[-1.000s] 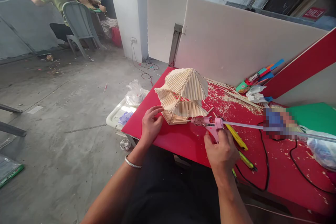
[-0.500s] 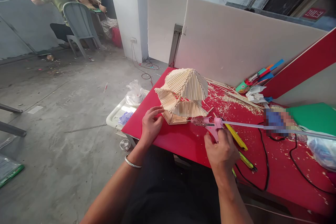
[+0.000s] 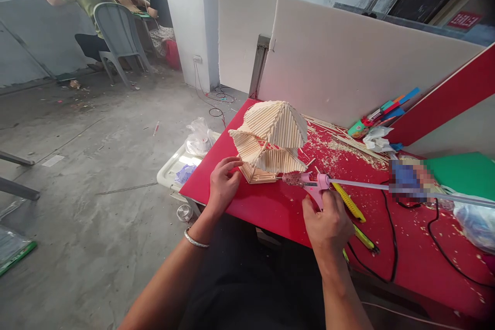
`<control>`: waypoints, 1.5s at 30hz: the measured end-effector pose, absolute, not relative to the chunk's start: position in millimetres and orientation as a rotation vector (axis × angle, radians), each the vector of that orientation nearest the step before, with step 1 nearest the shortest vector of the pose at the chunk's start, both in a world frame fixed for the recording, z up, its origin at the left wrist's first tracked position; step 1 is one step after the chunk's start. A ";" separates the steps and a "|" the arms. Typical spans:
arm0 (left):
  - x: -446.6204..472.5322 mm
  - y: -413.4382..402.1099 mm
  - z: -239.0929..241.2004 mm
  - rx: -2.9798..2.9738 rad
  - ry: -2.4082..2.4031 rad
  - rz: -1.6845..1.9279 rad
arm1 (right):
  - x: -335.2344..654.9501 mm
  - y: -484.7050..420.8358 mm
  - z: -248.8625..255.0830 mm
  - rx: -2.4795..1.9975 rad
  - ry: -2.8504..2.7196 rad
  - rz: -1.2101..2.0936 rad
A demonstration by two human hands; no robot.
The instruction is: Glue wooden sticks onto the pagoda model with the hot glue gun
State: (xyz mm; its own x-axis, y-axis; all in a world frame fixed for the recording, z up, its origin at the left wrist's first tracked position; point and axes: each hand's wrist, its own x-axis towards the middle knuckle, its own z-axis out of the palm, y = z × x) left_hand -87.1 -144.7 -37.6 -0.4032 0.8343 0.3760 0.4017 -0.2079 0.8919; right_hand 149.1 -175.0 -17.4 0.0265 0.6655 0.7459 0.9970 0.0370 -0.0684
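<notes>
A small pavilion model (image 3: 276, 126) made of pale wooden sticks, with two roof tiers, stands on the red table. My left hand (image 3: 224, 183) is at its left side, fingers bent and fingertips on the edge below the lower roof. Part of that grip is hidden behind the model. My right hand (image 3: 328, 221) is wrapped round the handle of a pink hot glue gun (image 3: 317, 188). The gun's nozzle points left and meets the model's base at its front right corner. A long translucent glue stick (image 3: 359, 184) sticks out of the gun's back.
Right of the gun lie a yellow utility knife (image 3: 350, 203), another yellow-green tool (image 3: 365, 240) and a black cable (image 3: 392, 237). Wood shavings (image 3: 328, 149) and loose sticks (image 3: 361, 147) cover the table's back. A white board (image 3: 348, 56) stands behind. Two people sit at the far left.
Hardly anything differs. The whole view has shifted very slightly; both hands, the glue gun and the model keep their places relative to one another.
</notes>
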 end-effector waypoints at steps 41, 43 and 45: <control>-83.5 -148.2 -29.6 1.642 1.612 1.454 | 146.5 -174.9 -12.9 -1.684 -1.698 -0.684; -83.6 -148.3 -28.8 1.665 1.607 1.438 | 146.5 -175.2 -13.0 -1.687 -1.700 -0.674; -83.8 -148.4 -28.4 1.690 1.596 1.421 | 145.7 -175.4 -13.4 -1.696 -1.695 -0.652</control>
